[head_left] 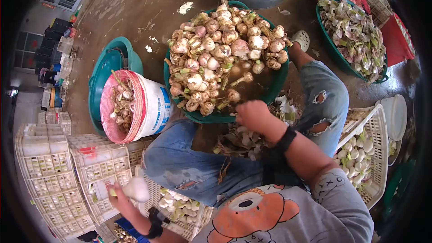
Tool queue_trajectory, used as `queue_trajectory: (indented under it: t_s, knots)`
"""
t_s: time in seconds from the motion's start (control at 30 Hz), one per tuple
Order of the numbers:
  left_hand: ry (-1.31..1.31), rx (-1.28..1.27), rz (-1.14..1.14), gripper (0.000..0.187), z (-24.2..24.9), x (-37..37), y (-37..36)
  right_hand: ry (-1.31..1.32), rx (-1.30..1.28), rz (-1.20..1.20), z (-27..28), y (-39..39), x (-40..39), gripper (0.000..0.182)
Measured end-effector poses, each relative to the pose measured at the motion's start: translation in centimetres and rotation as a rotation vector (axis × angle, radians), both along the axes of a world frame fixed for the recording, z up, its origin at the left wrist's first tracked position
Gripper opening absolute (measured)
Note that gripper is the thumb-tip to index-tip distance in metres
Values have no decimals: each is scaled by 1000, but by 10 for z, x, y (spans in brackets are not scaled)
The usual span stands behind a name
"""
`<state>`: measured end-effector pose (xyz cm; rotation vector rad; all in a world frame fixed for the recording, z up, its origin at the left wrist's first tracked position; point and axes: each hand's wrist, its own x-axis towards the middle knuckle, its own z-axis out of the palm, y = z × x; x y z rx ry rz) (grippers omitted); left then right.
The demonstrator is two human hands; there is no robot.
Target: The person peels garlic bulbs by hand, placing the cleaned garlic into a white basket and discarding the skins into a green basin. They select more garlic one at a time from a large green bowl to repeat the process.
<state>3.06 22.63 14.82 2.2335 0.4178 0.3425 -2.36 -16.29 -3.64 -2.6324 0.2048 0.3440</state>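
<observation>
My left hand (120, 201) is closed on a clean white garlic bulb (136, 190), held low at the left above a white crate of peeled garlic (180, 207). At the near rim of a green basin (280, 78), my right hand (253, 114) is curled closed, its fingertips turned away, and I cannot make out what is in it. Soil-stained garlic bulbs (211, 54) with stems are heaped in that basin, with brownish water showing at one side. Loose garlic skins (243, 141) lie between my legs, below the right hand.
A white bucket (153, 103) holding garlic stands left, by another green tub (96, 85). Stacked white crates (45, 171) are at lower left. A crate of clean garlic (375, 153) is at right. Garlic skins fill a green basin (319, 15); a metal tub (270, 0) stands behind.
</observation>
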Motion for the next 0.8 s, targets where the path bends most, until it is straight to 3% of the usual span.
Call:
queue_trajectory:
  t_s: [0.03,0.1,0.13,0.2,0.33,0.4,0.47,0.53,0.6,0.63,0.67,0.73,0.77,0.8]
  knots:
    - [-2,5,3,30,2,-3,3,-2,5,3,-15,-4,18,20]
    - [-270,212,-250,24,3,-11,-1,-378,-169,144,-62,-2,57,22]
    - [-268,123,-241,24,1,-14,-25,-389,-170,142,-87,4,70,22]
    - [-217,-15,-268,23,-25,-7,-57,-200,-357,352,-123,3,87,20]
    - [135,-444,-494,15,-82,3,-161,114,-465,415,-146,-2,85,27]
    - [374,-619,-625,13,-103,1,-196,127,-399,424,-141,-5,75,28]
    - [516,-715,-694,13,-127,0,-216,267,-675,498,-140,-7,67,26]
    - [560,-738,-687,16,-145,0,-225,289,-722,551,-127,-23,66,28]
    - [577,-786,-577,24,-155,0,-227,187,-163,40,-88,-39,63,42]
    - [586,-690,-601,37,-158,-2,-228,-5,99,-232,-81,-36,64,38]
    - [588,-692,-586,37,-160,-5,-231,2,101,-220,-75,-29,61,38]
    - [683,-825,-475,43,-160,-10,-243,-501,701,-539,-32,-9,52,39]
    - [662,-998,-494,47,-175,-10,-243,-417,821,-570,-5,1,44,39]
    - [657,-995,-485,47,-175,-7,-241,-331,939,-602,11,10,37,39]
